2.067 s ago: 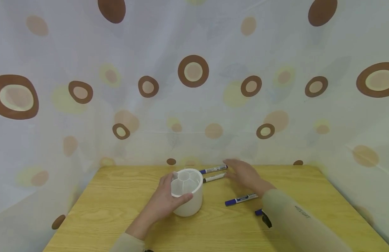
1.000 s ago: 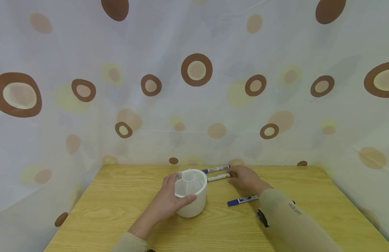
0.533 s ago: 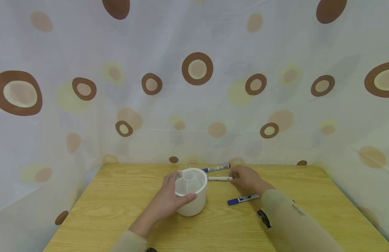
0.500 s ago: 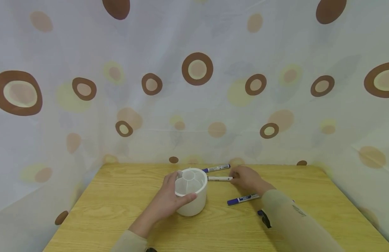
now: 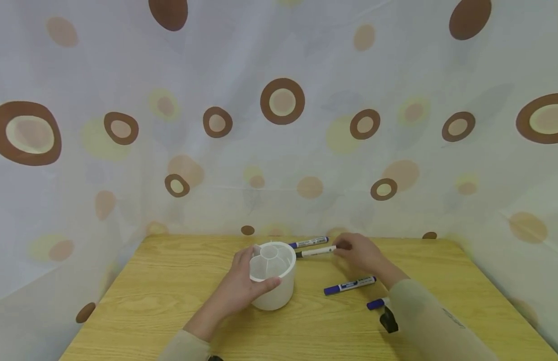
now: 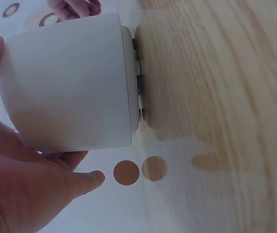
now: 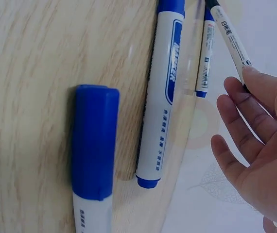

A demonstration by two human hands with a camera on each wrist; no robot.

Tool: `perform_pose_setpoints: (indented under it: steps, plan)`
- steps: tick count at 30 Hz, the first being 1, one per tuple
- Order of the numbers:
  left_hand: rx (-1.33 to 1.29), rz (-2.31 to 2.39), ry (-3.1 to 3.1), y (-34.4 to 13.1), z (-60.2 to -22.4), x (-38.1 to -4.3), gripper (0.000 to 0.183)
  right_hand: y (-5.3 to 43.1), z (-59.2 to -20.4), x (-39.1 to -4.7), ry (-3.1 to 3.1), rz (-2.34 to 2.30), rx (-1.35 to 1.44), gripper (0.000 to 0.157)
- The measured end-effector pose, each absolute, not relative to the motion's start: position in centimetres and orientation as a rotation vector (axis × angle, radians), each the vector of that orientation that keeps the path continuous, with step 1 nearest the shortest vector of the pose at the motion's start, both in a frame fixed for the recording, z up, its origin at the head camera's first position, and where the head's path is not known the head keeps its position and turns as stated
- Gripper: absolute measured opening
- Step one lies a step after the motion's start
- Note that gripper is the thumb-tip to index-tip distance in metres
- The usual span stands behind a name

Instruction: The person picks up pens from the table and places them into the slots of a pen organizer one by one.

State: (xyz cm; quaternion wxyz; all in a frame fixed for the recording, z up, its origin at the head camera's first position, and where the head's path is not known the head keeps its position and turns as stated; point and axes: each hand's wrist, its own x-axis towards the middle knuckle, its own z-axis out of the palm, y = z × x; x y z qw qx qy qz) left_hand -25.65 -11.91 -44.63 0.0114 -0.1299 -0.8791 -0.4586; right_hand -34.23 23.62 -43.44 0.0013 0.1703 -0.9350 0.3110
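A white round pen holder (image 5: pixel 279 291) with several compartments stands upright on the table. My left hand (image 5: pixel 236 291) grips its left side, thumb across the front wall; in the left wrist view the holder's wall (image 6: pixel 70 87) fills much of the picture. To the holder's right, my right hand (image 5: pixel 360 252) pinches the end of a black-capped whiteboard marker (image 5: pixel 318 251) between thumb and index finger. The other fingers of that hand (image 7: pixel 260 126) are spread loosely in the right wrist view. The marker's black cap points at the holder; whether they touch I cannot tell.
Behind the held marker lies a blue-capped marker (image 5: pixel 311 242). Another blue marker (image 5: pixel 350 285) lies nearer the front, and a further blue cap (image 5: pixel 376 304) shows beside the right sleeve. A patterned sheet (image 5: pixel 279 150) hangs along the wooden table's (image 5: pixel 170 291) back edge.
My right hand has come down to the black-capped marker, taken its end between the fingertips and tilted that end slightly up. The left hand keeps its hold on the pen holder.
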Motion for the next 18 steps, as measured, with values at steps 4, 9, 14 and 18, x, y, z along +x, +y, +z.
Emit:
perform_pose_setpoints:
  steps: [4, 9, 14, 18]
  plan:
    - [-0.401, -1.437, -2.743, -11.9, -44.7, -25.6, 0.104, 23.7, -43.2, -33.8, -2.894, 1.033, 0.527, 0.018]
    - [-0.408, -1.437, -2.738, -11.9, -44.7, -25.6, 0.103, 24.0, -43.0, -33.4, -2.859, 1.074, 0.472, 0.020]
    - [-0.400, -1.442, -2.732, -11.9, -44.7, -25.6, 0.104, 24.2, -42.4, -32.7, -2.822, 1.122, 0.438, 0.028]
    - [-0.400, -1.437, -2.731, -11.8, -44.6, -25.6, 0.104, 24.3, -41.4, -31.7, -2.783, 1.162, 0.425, 0.031]
